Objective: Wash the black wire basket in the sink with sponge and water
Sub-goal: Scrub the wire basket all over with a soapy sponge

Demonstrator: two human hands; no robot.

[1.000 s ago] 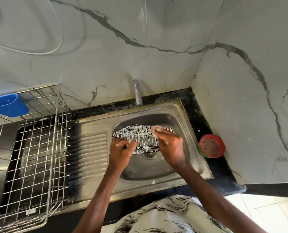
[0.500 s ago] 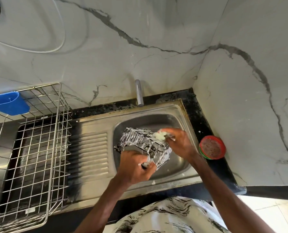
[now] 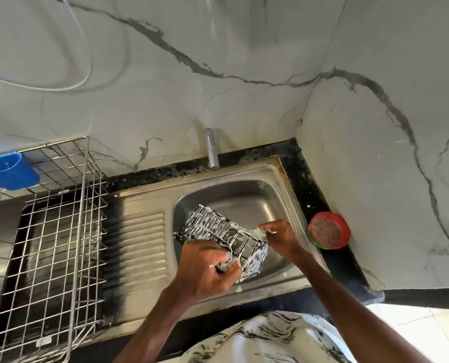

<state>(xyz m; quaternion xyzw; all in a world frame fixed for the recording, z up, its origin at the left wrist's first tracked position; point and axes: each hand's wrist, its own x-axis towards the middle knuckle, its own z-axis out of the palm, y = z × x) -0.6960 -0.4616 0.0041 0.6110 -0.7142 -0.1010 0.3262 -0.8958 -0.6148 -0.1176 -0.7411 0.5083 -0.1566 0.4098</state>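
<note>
- black wire basket [image 3: 219, 230], streaked all over with white foam, is held tilted over the bowl of the sink [image 3: 247, 203]; whether it touches the bowl's floor i cannot tell.
- left hand [image 3: 205, 273] grips the basket's near corner, fingers curled round the wires, with suds between them.
- right hand [image 3: 279, 237] pinches a pale sponge [image 3: 260, 232] in its fingertips and presses it on the basket's far right edge.
- steel sink sits in a black speckled table [image 3: 306, 187]; its ribbed drainboard [image 3: 137, 244] lies left of the bowl.
- tap [image 3: 212, 150], a plain steel tube, stands at the sink's back edge.
- red dish [image 3: 328, 231], brownish inside and with a green edge showing under it, rests on the table just right of the sink, close to the wall [image 3: 165, 100].
- wire rack [image 3: 61, 244] stands left of the drainboard, with a blue cup [image 3: 8, 172] hung at its back left corner.
- small white tag [image 3: 43, 343] sits on the rack's near edge; its print is too small to read.
- wall is white marble-look with grey veins, behind and to the right; a white cord [image 3: 88, 61] loops across it at upper left.
- white shirt [image 3: 270, 336] with black swirls shows at the bottom edge.
</note>
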